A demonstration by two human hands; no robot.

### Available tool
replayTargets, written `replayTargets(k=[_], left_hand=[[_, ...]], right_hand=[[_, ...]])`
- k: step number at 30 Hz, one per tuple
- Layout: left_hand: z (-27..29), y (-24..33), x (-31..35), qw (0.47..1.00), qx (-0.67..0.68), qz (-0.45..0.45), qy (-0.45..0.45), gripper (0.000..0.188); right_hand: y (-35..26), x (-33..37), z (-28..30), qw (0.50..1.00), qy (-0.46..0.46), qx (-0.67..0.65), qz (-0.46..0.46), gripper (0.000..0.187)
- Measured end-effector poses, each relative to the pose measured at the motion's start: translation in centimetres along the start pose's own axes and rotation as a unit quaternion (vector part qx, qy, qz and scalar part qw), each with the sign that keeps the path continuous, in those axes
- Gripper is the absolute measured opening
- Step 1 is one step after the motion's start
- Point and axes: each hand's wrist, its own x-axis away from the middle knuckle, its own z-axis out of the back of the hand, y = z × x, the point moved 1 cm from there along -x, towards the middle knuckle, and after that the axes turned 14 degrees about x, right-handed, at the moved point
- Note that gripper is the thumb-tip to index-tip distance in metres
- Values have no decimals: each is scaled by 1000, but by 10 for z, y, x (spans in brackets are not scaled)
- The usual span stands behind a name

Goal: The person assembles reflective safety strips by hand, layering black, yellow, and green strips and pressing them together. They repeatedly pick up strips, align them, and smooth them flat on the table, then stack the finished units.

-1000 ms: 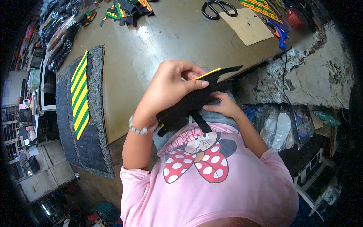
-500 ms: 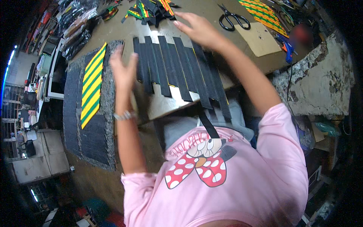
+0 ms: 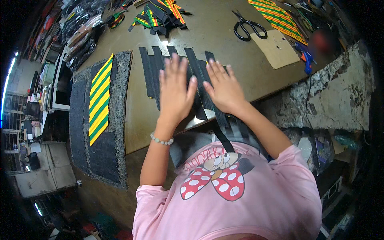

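Note:
My left hand [image 3: 176,91] lies palm down, fingers stretched out, over a row of black strips [image 3: 149,76] arranged side by side on the table. Beside it, my right hand [image 3: 225,91] rests flat over the right part of the row, fingers also straight. Neither hand grips anything. The strips' ends are staggered, and thin yellow lines show between some of them. The hands hide the middle of the row. Several strips reach past the near table edge toward my lap. To the left, a yellow and green striped piece [image 3: 100,102] lies on a dark, rough-edged board [image 3: 121,88].
Black and striped scraps [image 3: 158,25] are heaped at the far side. Black-handled scissors [image 3: 250,30] lie by a tan card [image 3: 276,54], near a blue glue gun [image 3: 307,60]. A striped sheet [image 3: 278,20] lies far right; plastic-wrapped packs [image 3: 83,36] sit far left.
Both hands have come down and inward onto the black strips. Half a second ago the left was above the strips' left side and the right was reaching toward the scrap heap.

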Motion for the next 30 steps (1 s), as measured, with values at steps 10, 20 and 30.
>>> replayTargets(k=[10,20,30], left_hand=[[-23,-1,-24,995,66,40,-63,59],[-40,-39,-83,962,225,17,-153,45],[39,-45,-100,987,134,-86,-12,89]], right_hand=[[67,-7,2,986,81,-133,-55,29],[79,-27,11,782,-122,-604,-92,32],[72,-62,96,945,-35,-318,73,16]])
